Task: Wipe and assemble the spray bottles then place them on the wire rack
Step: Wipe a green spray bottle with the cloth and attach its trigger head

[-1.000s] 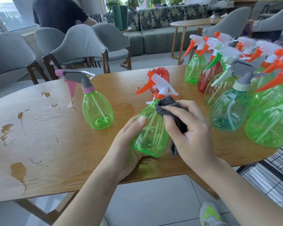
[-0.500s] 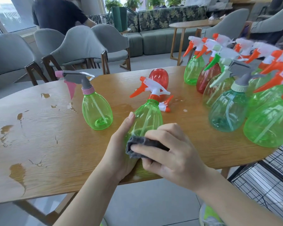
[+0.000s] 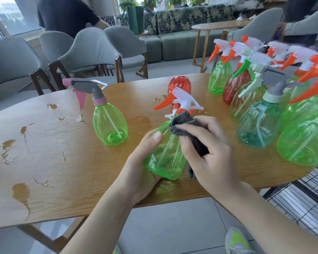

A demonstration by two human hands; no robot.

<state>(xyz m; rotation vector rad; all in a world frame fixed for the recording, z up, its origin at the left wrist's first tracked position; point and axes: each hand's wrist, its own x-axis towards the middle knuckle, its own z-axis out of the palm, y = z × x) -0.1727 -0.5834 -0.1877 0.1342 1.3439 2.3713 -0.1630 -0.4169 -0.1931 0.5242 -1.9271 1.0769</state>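
A green spray bottle (image 3: 165, 156) with a white and orange trigger head leans tilted over the table's near edge. My left hand (image 3: 141, 162) grips its lower body from the left, thumb on the front. My right hand (image 3: 207, 149) holds a dark grey cloth (image 3: 189, 132) against the bottle's shoulder, just below the neck. A red bottle body (image 3: 179, 84) stands behind it, partly hidden by the trigger head. Another green bottle with a grey and pink head (image 3: 109, 125) stands to the left.
Several assembled bottles, green, red and teal (image 3: 257, 129), crowd the right end of the wooden table (image 3: 53, 162). A black wire rack (image 3: 305, 197) sits low at the right. Wet patches mark the table's left side. Grey chairs and a person stand beyond.
My right hand has slid the cloth up from the bottle's lower body to its shoulder. The bottle has tipped further toward me. My left hand keeps its grip.
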